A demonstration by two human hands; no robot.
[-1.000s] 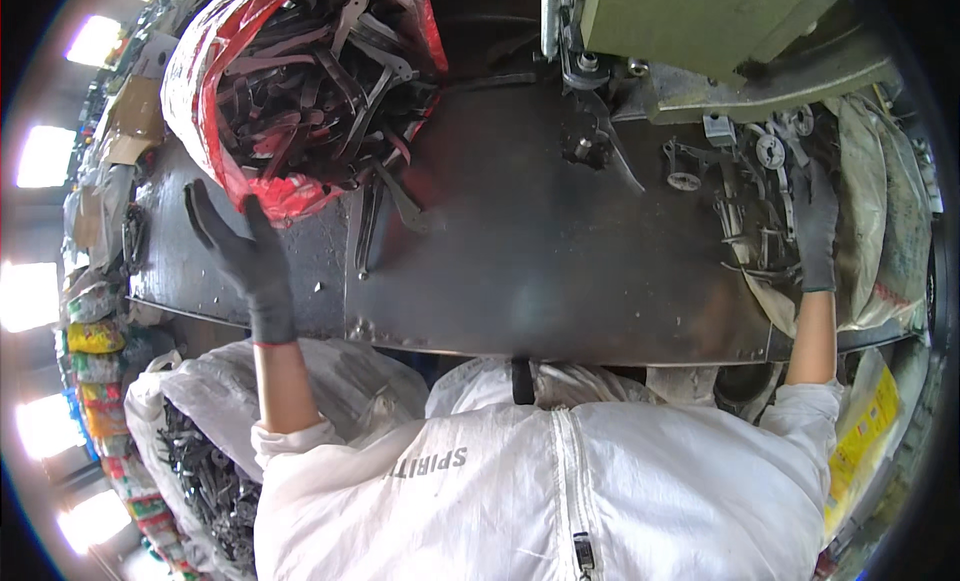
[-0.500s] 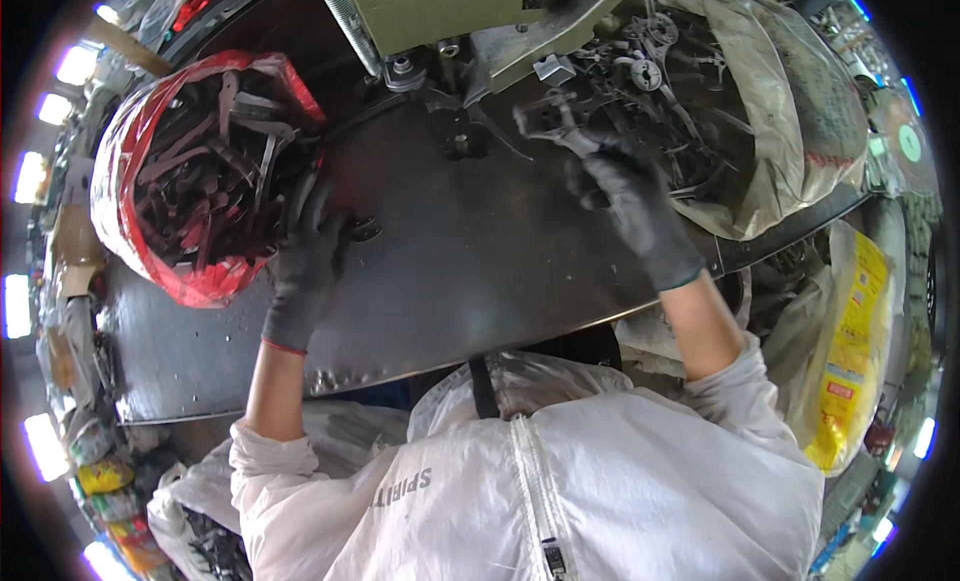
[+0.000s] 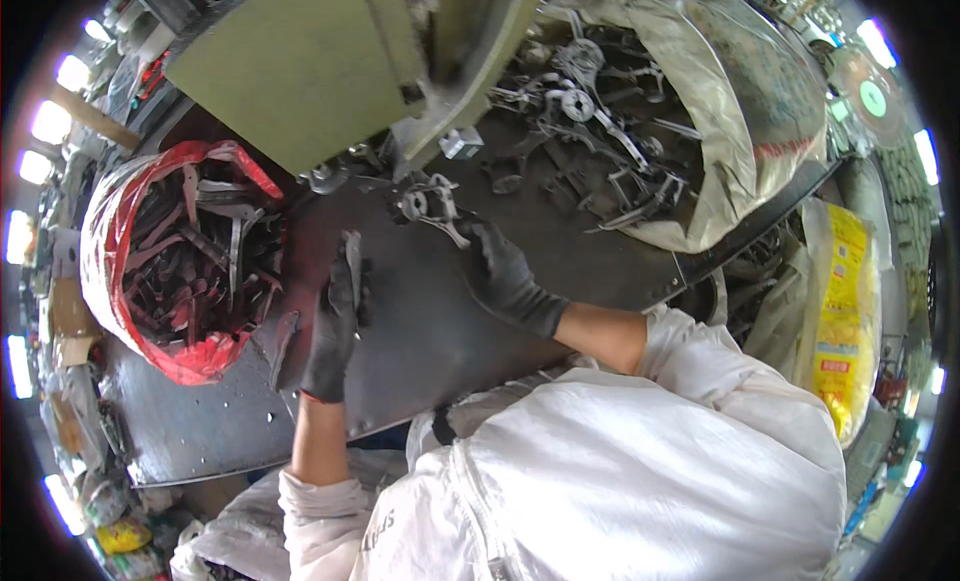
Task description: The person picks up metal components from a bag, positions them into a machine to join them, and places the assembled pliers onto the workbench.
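My right hand [image 3: 510, 281], in a dark grey glove, grips a silvery metal casting [image 3: 432, 203] by its near end. The casting, with its open frame-like head, is under the machine's lower edge. My left hand [image 3: 332, 341], gloved alike, is over the table to the right of the red-rimmed bag. Its fingers are closed round a slim grey metal piece [image 3: 352, 266] that points away from me. Just left of that hand is a dark flat piece [image 3: 284, 349]; whether the hand touches it I cannot tell.
A green-painted machine [image 3: 300, 81] overhangs the far side of the table [image 3: 420, 331]. At left stands a red-rimmed plastic bag [image 3: 95, 271] of dark metal arms. Loose castings [image 3: 590, 131] spill from a beige sack [image 3: 760, 91] at far right. A yellow-and-white sack [image 3: 840, 311] hangs below the right edge.
My right hand has brought the casting leftward from the pile to the machine. My left hand has drawn away from the bag with a metal piece. The view has shifted.
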